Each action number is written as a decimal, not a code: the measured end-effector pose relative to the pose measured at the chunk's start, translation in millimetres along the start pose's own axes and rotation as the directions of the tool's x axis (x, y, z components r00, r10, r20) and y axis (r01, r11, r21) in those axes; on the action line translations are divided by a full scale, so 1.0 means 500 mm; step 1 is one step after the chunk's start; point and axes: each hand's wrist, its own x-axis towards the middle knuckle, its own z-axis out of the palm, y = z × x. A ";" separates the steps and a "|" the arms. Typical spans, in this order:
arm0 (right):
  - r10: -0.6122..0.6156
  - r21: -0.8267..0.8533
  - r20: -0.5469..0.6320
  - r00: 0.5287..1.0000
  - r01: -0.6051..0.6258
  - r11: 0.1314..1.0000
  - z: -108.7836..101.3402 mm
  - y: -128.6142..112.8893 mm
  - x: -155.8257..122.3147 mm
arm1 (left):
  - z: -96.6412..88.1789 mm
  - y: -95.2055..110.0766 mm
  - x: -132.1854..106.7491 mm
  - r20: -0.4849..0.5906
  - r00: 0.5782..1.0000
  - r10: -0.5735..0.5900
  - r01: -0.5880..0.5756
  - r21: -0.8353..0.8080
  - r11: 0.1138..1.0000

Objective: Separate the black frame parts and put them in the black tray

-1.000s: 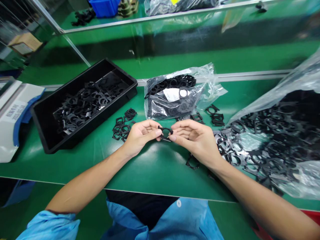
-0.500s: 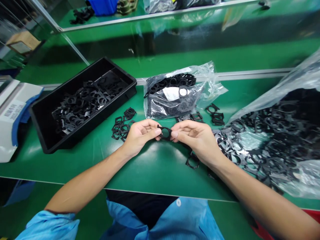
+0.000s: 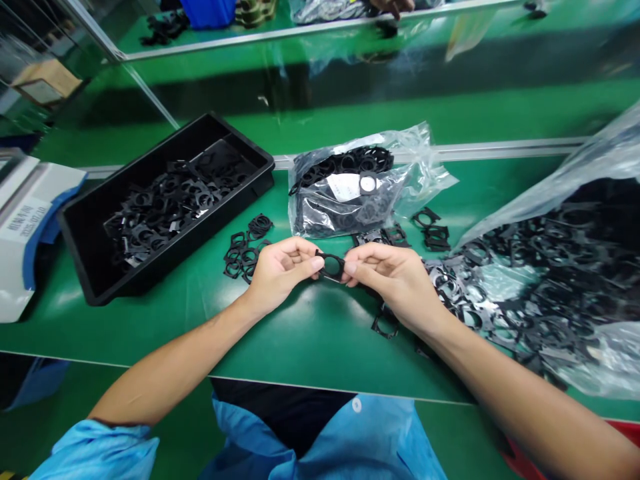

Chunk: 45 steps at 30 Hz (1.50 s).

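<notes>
Between my two hands, above the green table, is a small black plastic frame (image 3: 331, 255) with a round opening. My left hand (image 3: 280, 270) pinches its left end with thumb and fingers. The opposite end sits in the pinch of my right hand (image 3: 393, 273). Loose black rings (image 3: 245, 257) lie just left of my left hand. Under and beyond my right hand are more black frames (image 3: 386, 325), partly hidden by it. A clear bag (image 3: 345, 217) of black rings, with a white label, rests behind my hands.
At left stands a black tray (image 3: 185, 243) of similar frames, beside a white and blue device (image 3: 37, 213). A large plastic bag (image 3: 555, 177) spills many frames at right. Past the table's back rail, another person's hand (image 3: 395, 7) shows near a blue bin (image 3: 209, 13).
Another person's hand has appeared at the top, beyond the rail. The frame in my hands has tilted slightly; both hands otherwise stay nearly in place.
</notes>
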 end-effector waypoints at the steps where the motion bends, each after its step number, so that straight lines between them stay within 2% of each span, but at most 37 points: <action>1: 0.007 0.009 0.003 1.000 -0.007 1.000 0.000 -0.001 0.000 | 0.000 0.000 0.000 0.002 1.000 -0.001 0.001 -0.006 1.000; 10: 0.045 0.068 0.026 0.999 -0.047 0.997 0.004 -0.007 0.001 | 0.001 0.001 -0.001 0.003 1.000 0.003 -0.003 -0.001 1.000; 20: 0.024 -0.009 0.016 1.000 -0.023 1.000 0.004 -0.012 -0.003 | 0.003 0.004 -0.003 -0.023 0.996 0.085 -0.084 0.047 0.995; 26: -0.051 -0.098 -0.020 0.999 0.049 0.994 0.005 -0.005 -0.005 | 0.005 0.003 -0.006 -0.006 0.988 0.155 -0.155 0.055 0.986; 36: -0.042 -0.128 0.007 0.999 0.043 0.991 0.002 -0.008 -0.003 | -0.001 0.001 0.000 0.058 0.997 0.057 -0.050 -0.112 0.992; 45: -0.023 -0.082 0.009 1.000 0.024 0.996 0.003 -0.009 -0.002 | -0.002 -0.002 0.007 0.129 0.987 -0.098 0.122 -0.189 0.975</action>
